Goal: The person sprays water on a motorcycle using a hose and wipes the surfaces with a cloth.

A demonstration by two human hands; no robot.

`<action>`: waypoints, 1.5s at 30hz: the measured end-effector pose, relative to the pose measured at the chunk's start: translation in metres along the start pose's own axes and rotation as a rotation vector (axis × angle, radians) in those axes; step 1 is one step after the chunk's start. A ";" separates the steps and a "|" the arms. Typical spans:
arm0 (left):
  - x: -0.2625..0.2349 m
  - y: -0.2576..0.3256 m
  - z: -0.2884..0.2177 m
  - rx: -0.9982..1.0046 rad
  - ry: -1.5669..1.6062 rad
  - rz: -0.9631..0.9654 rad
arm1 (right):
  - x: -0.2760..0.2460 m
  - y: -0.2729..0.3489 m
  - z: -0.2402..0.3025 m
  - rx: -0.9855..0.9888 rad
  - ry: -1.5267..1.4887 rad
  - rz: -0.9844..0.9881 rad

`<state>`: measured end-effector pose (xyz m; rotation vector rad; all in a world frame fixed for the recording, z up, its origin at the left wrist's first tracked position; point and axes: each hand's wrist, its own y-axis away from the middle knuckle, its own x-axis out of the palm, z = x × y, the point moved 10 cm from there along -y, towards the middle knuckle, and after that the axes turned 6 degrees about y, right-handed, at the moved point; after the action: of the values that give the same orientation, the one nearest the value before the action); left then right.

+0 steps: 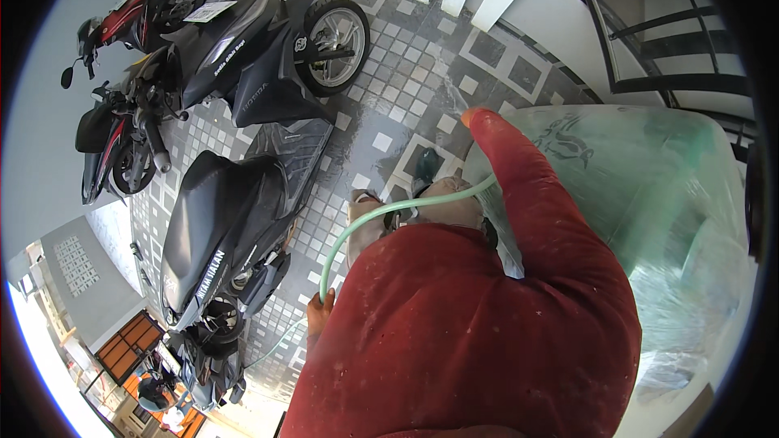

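A pale green hose curves across the front of my red-sleeved body. At the lower left, the fingers of my left hand are closed around it. From there the hose rises to the right and goes out of sight under my right forearm. My right hand is stretched forward, mostly hidden by its sleeve, and appears closed on the hose's end. A thin jet of water leaves it toward the patterned tile floor, which looks wet ahead of my feet.
A black scooter stands close on my left, its front wheel ahead. More motorbikes are parked farther left. On my right is a large bulky thing under translucent green plastic wrap. A black-framed window and white wall lie beyond.
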<state>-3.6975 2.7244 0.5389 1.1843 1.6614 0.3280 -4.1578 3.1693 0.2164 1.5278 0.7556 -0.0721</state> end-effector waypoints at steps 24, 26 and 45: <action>0.042 -0.155 -0.142 -0.068 0.134 -0.032 | -0.338 -0.174 -0.142 -0.050 0.409 -0.122; 0.048 -0.148 -0.146 -0.125 0.125 -0.087 | -0.360 -0.189 -0.135 -0.062 0.406 -0.133; 0.336 0.008 -0.380 -0.640 0.503 -0.277 | -0.453 -0.271 -0.106 -0.462 0.920 -0.151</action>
<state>-4.0097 3.1229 0.5183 0.3991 1.9040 0.9552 -4.6845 3.0565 0.2136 1.0092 1.4881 0.6925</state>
